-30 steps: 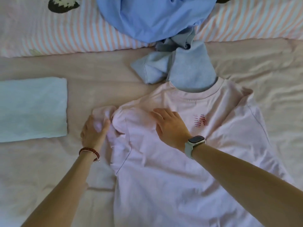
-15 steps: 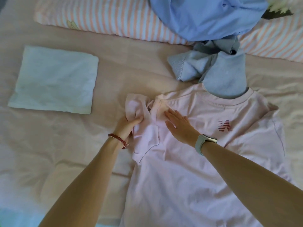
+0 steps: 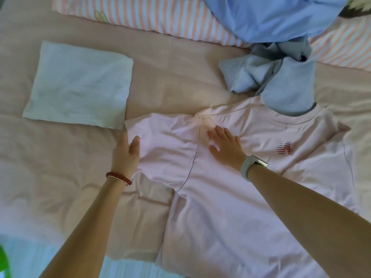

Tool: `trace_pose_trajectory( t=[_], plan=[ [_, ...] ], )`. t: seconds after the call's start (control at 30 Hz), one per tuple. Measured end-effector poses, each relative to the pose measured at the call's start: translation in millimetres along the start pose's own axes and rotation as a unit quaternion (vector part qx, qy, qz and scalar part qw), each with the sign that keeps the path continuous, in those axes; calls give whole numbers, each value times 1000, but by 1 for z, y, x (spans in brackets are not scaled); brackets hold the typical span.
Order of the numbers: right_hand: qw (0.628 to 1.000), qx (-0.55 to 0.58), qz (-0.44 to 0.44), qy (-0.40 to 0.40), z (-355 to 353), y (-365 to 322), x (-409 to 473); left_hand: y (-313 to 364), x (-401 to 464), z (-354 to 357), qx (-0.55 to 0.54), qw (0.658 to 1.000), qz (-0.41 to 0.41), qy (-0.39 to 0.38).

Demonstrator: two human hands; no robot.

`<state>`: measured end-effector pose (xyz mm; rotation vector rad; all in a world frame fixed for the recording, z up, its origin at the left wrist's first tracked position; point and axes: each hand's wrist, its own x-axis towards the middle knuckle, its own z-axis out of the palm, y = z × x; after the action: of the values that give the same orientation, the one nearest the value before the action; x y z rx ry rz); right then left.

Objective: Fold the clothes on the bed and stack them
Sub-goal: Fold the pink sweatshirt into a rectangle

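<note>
The bed point(image 3: 60, 177) carries everything, and its pink sheet is wrinkled. Along its far edge lies a striped pillow point(image 3: 152, 17), and on the pillow toward the far right corner sits a loose blue garment point(image 3: 271, 15). The pink T-shirt point(image 3: 230, 207) is spread flat from the middle of the bed to the near edge, front up, with a small red logo point(image 3: 284, 148) on the chest. A crumpled grey-blue garment point(image 3: 281, 81) lies just beyond its collar and overlaps it. Near the left edge rests a folded white garment point(image 3: 80, 87), touching the tip of the pink sleeve point(image 3: 164, 145).

The left hand point(image 3: 125, 153) holds the sleeve end, with the thumb on top of the cloth; the other fingers are hidden. The right hand point(image 3: 226, 145) lies flat with straight fingers on the shoulder and presses it down.

The T-shirt looks light, thin and very soft, so I think it will slide and wrinkle easily. A good place to hold it is probably the shoulder seam and the hem, with one palm keeping the body flat
</note>
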<state>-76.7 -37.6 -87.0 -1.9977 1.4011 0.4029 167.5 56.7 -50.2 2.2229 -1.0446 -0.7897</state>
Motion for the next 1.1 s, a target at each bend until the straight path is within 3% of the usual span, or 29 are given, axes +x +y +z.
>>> trace_pose_trajectory(
  t=[0.03, 0.07, 0.13, 0.17, 0.2, 0.23, 0.27, 0.33, 0.43, 0.5, 0.6, 0.67, 0.73, 0.83, 0.87, 1.03, 1.1],
  plan=[
    [992, 120, 14, 43, -4, -3, -2, 14, -12, 1, -17, 997, 54, -57],
    [956, 277, 51, 85, -8, -5, -7, 28, -26, 3, -35, 980, 112, -159],
    [801, 566, 145, 128, -18, -7, -23, 47, -52, 12, -45, 902, 187, -388],
    [734, 642, 181, 129, -20, -5, -31, 51, -61, 19, -40, 874, 191, -446],
    [693, 681, 204, 118, -19, 0, -39, 52, -65, 25, -51, 875, 178, -447],
    [671, 702, 215, 98, -17, 4, -46, 52, -66, 30, -70, 899, 153, -405],
    [670, 706, 216, 76, -14, 7, -53, 49, -63, 33, -69, 931, 136, -330],
    [712, 669, 208, 46, -7, 9, -60, 38, -58, 39, -2, 969, 150, -197],
    [839, 508, 179, 74, 3, 8, -62, 15, -62, 53, -26, 973, 106, -205],
    [870, 443, 171, 134, 3, 8, -62, 7, -73, 59, -79, 969, 48, -227],
    [840, 441, 174, 264, -10, 11, -68, 6, -90, 68, -82, 975, 52, -198],
    [827, 399, 186, 348, -22, 20, -80, 11, -104, 74, -19, 980, 120, -159],
    [821, 364, 191, 395, -29, 35, -96, 19, -117, 79, 62, 961, 199, -181],
    [851, 308, 253, 343, -22, 65, -110, 23, -123, 91, 258, 899, 226, -272],
    [856, 313, 280, 301, -16, 74, -112, 25, -121, 94, 278, 896, 216, -270],
    [816, 467, 284, 190, 11, 90, -120, 52, -81, 108, 103, 963, 193, -154],
    [805, 503, 267, 164, 24, 83, -127, 68, -53, 118, 52, 978, 130, -154]
  ],
)
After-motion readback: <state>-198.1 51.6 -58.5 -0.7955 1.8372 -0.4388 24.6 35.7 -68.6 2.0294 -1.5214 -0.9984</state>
